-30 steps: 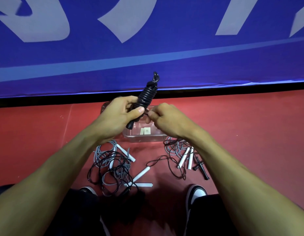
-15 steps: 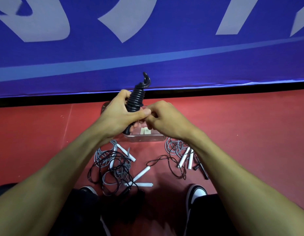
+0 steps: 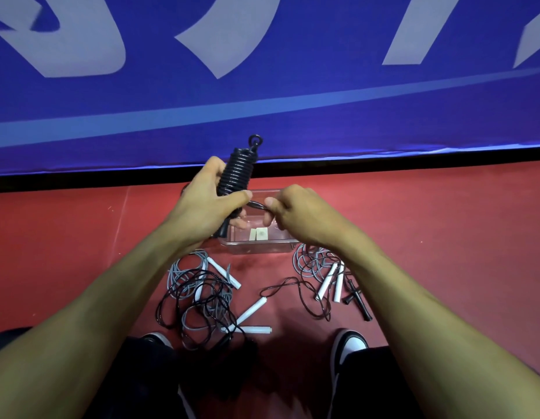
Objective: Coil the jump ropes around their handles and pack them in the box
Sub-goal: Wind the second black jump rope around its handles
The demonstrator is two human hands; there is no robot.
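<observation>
Nearest the camera, at 6 o'clock, two dark trouser legs and a pair of black-and-white shoes [image 3: 350,343] stand on the red floor [image 3: 444,237]. Just beyond the shoes, toward 7 o'clock, a loose tangle of black and grey ropes [image 3: 196,300] lies on the floor with several white handles [image 3: 250,309] poking out of it. At about 5 o'clock sits a second heap of ropes [image 3: 314,264], with two white handles side by side and a pair of black handles [image 3: 357,297] just beside them. Past both heaps, at centre, a clear plastic box [image 3: 259,246] rests on the floor, and two small pale tags show through its bottom. Above the box the left hand [image 3: 202,210] curls around the lower half of a black coiled jump rope [image 3: 237,173], which is wound tightly round its handles and held nearly upright, its top end forming a small ring. The right hand [image 3: 295,213], at 3 o'clock from the bundle, pinches the short free end of the rope between thumb and fingers, just beside the left thumb. Farthest off, at 12 o'clock, a blue banner [image 3: 292,101] with pale lettering runs across the back.
</observation>
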